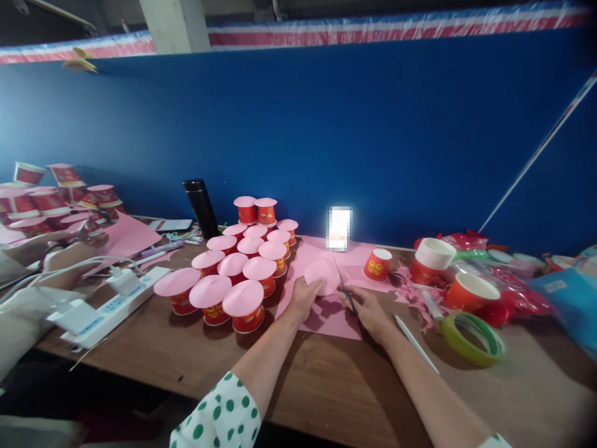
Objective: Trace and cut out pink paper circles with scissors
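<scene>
My left hand (304, 297) pinches the lower left edge of a round pink paper disc (321, 274), held over pink paper sheets (340, 328) on the table. In my right hand (370, 310) is a pair of scissors (349, 300), the blades pointing up and away along the right rim of the disc. A red paper cup (377, 264) with yellow print stands upright just beyond my right hand. To the left of my hands, several upside-down red cups topped with pink discs (243, 298) stand in rows.
Pink paper scraps (422, 295), stacked cups (433, 256), a white pen (415, 342) and a green tape roll (473, 339) lie right. A bright phone (339, 229) leans on the blue partition (373, 137). Left are a black bottle (200, 208), a power strip (116, 305) and a co-worker's hands (65, 261).
</scene>
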The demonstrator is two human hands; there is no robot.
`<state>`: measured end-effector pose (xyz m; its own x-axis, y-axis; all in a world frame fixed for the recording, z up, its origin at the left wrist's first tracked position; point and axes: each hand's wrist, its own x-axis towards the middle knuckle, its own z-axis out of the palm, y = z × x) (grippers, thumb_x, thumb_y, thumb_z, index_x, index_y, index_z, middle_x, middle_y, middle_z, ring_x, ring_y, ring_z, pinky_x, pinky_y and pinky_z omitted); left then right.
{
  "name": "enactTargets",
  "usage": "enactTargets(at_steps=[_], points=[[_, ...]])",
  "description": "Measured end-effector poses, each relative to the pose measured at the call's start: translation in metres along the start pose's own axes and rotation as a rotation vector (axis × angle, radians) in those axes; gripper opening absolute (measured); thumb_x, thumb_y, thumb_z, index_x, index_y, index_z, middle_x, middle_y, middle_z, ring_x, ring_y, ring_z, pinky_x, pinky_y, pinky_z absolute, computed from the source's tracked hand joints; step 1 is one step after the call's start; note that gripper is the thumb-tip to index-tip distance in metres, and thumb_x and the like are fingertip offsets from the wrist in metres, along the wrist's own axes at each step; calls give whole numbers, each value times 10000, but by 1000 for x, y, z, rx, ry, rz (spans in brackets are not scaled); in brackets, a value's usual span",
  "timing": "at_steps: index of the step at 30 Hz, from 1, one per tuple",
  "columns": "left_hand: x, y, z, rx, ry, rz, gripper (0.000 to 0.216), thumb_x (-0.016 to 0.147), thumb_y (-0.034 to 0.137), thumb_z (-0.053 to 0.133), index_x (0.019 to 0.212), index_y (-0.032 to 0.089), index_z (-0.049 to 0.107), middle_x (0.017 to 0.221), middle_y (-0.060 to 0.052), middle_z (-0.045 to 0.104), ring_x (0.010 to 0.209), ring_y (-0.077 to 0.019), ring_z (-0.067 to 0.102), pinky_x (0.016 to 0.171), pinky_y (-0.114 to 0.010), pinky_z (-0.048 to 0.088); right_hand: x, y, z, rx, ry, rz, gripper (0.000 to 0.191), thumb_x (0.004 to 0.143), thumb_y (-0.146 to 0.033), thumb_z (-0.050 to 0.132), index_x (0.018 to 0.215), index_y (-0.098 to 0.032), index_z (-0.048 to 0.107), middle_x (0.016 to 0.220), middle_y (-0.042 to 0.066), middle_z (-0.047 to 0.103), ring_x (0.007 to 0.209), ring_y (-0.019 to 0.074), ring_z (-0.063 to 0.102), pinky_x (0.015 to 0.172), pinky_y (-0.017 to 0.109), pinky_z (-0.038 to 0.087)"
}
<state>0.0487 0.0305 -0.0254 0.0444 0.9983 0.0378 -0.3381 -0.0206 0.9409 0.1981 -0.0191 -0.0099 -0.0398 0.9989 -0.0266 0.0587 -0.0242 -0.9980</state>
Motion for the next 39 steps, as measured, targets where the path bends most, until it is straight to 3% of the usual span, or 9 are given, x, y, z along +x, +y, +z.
enactTargets(at_steps=[18, 23, 39], points=[[1, -3, -1, 11, -3, 27, 301, 638, 319, 670, 813, 75, 660, 569, -53, 626, 505, -130, 566, 489, -220, 462, 0, 0, 0, 11, 10, 9, 476, 608, -401, 686, 1015, -162, 621, 571, -37, 515, 469, 79, 413, 439, 207, 334], [1, -2, -1, -10, -5, 48, 312, 649, 323, 662, 835, 72, 651, 689, -84, 660, 529, -129, 573, 483, -222, 463, 1, 3, -1, -1, -20, -13, 459, 631, -382, 674, 1028, -159, 611, 575, -36, 499, 486, 83, 411, 440, 203, 328], [0, 0, 0, -34, -20, 42, 368, 616, 343, 690, 839, 53, 657, 744, -118, 672, 601, -160, 603, 548, -246, 477, 4, 8, -2, -6, -10, -45, 470, 621, -394, 682, 1019, -158, 599, 599, -29, 537, 497, 88, 447, 451, 204, 342]])
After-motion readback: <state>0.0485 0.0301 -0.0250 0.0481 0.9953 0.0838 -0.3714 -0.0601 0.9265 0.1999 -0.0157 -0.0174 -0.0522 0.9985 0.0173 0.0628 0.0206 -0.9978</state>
